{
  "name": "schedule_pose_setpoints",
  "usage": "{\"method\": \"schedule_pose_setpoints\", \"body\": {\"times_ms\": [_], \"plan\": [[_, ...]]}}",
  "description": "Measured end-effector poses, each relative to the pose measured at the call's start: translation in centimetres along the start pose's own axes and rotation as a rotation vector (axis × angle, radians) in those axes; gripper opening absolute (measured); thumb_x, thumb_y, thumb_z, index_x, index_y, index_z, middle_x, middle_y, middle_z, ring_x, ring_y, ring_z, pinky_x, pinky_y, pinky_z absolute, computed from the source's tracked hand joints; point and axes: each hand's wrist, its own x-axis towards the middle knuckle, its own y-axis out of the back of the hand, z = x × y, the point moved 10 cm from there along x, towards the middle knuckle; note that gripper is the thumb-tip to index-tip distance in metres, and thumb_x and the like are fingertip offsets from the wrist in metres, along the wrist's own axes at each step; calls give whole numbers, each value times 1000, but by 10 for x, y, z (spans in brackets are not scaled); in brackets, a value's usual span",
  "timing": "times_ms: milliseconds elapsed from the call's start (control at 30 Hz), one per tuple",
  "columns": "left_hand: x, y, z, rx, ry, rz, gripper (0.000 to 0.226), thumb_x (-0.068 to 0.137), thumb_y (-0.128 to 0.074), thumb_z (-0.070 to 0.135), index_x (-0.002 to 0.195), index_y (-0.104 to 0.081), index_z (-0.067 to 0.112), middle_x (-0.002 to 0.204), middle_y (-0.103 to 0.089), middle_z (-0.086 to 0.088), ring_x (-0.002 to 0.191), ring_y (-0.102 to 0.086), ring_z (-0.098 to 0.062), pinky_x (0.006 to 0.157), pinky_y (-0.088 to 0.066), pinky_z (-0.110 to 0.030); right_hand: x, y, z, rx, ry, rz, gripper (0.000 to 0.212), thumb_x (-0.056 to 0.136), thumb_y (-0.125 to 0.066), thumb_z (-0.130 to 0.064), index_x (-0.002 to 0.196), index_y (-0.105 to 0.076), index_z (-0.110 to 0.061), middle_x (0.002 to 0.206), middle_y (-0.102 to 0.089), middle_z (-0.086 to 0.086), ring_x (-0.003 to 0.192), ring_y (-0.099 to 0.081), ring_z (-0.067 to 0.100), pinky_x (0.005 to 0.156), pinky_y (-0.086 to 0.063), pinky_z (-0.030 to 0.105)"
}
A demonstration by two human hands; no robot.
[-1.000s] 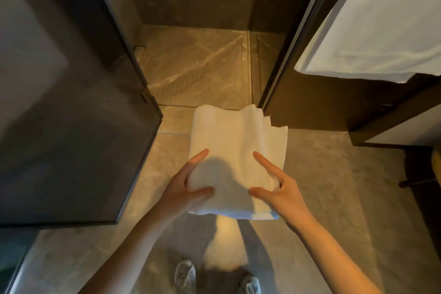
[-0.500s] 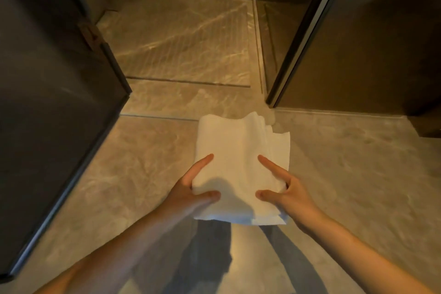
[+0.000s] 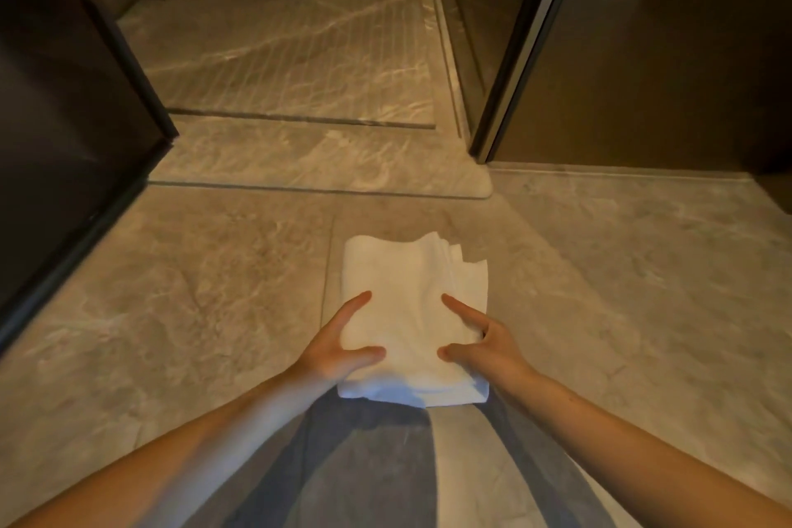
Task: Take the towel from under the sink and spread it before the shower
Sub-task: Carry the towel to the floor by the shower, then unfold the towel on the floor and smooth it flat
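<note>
A: The folded white towel (image 3: 413, 313) is held over the floor (image 3: 193, 292), short of the shower threshold (image 3: 317, 159). How is it gripped?

B: It is pinched at its near end by the left hand (image 3: 338, 349) and the right hand (image 3: 482, 341), thumbs on top, fingers (image 3: 355, 302) spread.

A: How might it handle?

B: It is judged soft, light and floppy; the loose layered edges nearest the threshold are best taken for spreading.
</note>
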Motion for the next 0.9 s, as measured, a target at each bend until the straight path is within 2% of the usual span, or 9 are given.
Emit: {"method": "schedule_pose_setpoints", "body": {"times_ms": [133, 200, 267, 333, 400, 467, 533, 733, 900], "plan": [[-1, -4, -18, 152, 40, -33, 79, 67, -82, 39, 124, -38, 71, 123, -47, 29, 100, -53, 18, 72, -50, -10, 0, -2, 19, -64, -8, -29, 76, 73, -77, 9, 138, -53, -21, 121, -59, -8, 86, -59, -17, 69, -49, 6], [3, 1, -22, 267, 68, 19, 81, 63, -78, 46, 128, -35, 68, 123, -47, 15, 106, -54, 0, 80, -48, -16, 2, -3, 23, -103, -17, -34, 75, 75, -76, 7, 141, -50, -19, 130, -57, -2, 95, -60, -7, 71, -47, 5], [5, 6, -15, 494, 69, 118, 87, 59, -71, 50, 136, -32, 59, 123, -36, 2, 117, -42, -19, 93, -39, -24, 4, -2, 25, -233, -9, 2, 67, 83, -71, -5, 143, -46, -22, 139, -50, 4, 114, -55, 11, 83, -46, 8], [6, 5, 9, 775, -15, 200, 94, 63, -66, 54, 146, -24, 46, 134, -23, -6, 131, -21, -28, 104, -29, -32, 4, 7, 16, -555, 43, 144, 59, 92, -61, -28, 146, -40, -28, 143, -42, 9, 126, -47, 26, 99, -41, 27], [9, -8, 35, 1009, -188, 221, 88, 82, -56, 55, 153, -9, 35, 158, -3, -10, 145, 0, -26, 116, -12, -40, 5, 10, -5, -759, 135, 276, 60, 97, -49, -39, 151, -31, -25, 155, -28, 11, 137, -34, 32, 110, -32, 37], [11, -27, 51, 1170, -361, 206, 73, 97, -37, 49, 154, 3, 27, 162, 12, -6, 149, 12, -24, 120, 5, -39, 10, -2, -28, -813, 275, 299, 62, 100, -42, -38, 155, -22, -17, 162, -18, 8, 146, -19, 27, 120, -18, 40], [19, -40, 53, 1274, -433, 176, 63, 101, -20, 44, 153, 6, 19, 161, 13, -3, 148, 15, -20, 119, 12, -37, 19, -19, -40, -864, 359, 275, 61, 102, -36, -36, 155, -16, -14, 163, -13, 3, 150, -9, 20, 122, -8, 38], [44, -44, 20, 1293, -348, 128, 67, 95, 1, 47, 153, 2, 14, 163, 6, -2, 142, 25, -10, 119, 15, -33, 48, -53, -16, -1001, 343, 185, 60, 103, -21, -41, 156, -2, -19, 162, 6, -4, 150, 9, 13, 119, 11, 31], [37, -44, 21, 1214, -426, 186, 62, 100, -19, 41, 154, -17, 10, 163, -9, -6, 150, 4, -15, 122, -2, -37, 54, -57, 1, -1074, 311, 172, 62, 103, -18, -41, 156, 5, -20, 163, 11, -5, 146, 20, 9, 119, 15, 32]]}}
